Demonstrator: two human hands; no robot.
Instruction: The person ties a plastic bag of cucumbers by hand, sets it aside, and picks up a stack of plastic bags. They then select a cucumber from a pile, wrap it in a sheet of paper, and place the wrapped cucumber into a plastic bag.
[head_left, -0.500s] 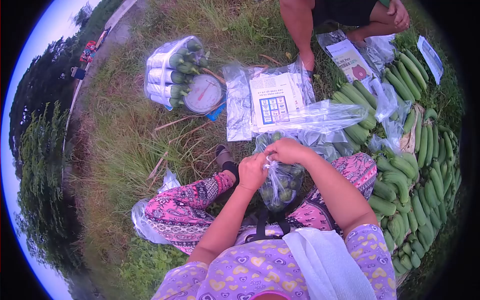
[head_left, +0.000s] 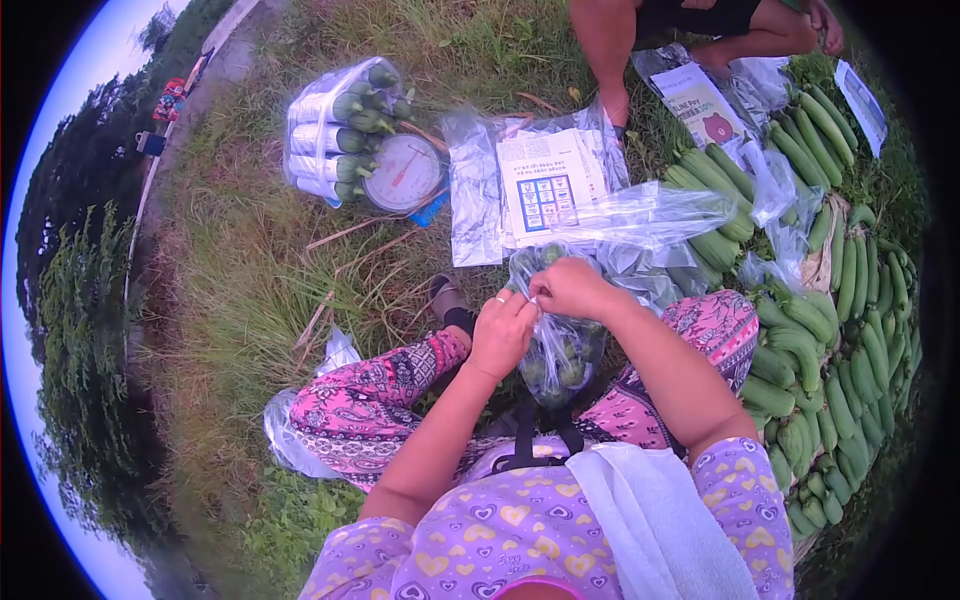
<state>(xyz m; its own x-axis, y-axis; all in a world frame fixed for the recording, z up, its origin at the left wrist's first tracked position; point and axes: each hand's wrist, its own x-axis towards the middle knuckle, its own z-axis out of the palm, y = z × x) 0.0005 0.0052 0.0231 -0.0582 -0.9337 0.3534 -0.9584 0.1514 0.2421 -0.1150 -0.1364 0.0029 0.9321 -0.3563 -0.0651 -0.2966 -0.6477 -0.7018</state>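
A clear plastic bag packed with green gourds stands between my bent legs, its stem ends dimly visible through the film. My left hand pinches the gathered plastic at the top of the bag from the left. Close beside it, my right hand has its fingers bent on the same bunched plastic. The fingertips nearly meet, and whether a knot lies between them is hidden.
Long green gourds lie in rows at right. Newspaper sheets rest on plastic ahead. A dial scale stands beside a bag of paper-wrapped gourds. Another person's leg is at the top. Loose plastic stretches rightward.
My hands have shifted slightly apart at the bag's neck, the left one a little lower and the right one a little higher. The other person's hand has moved right.
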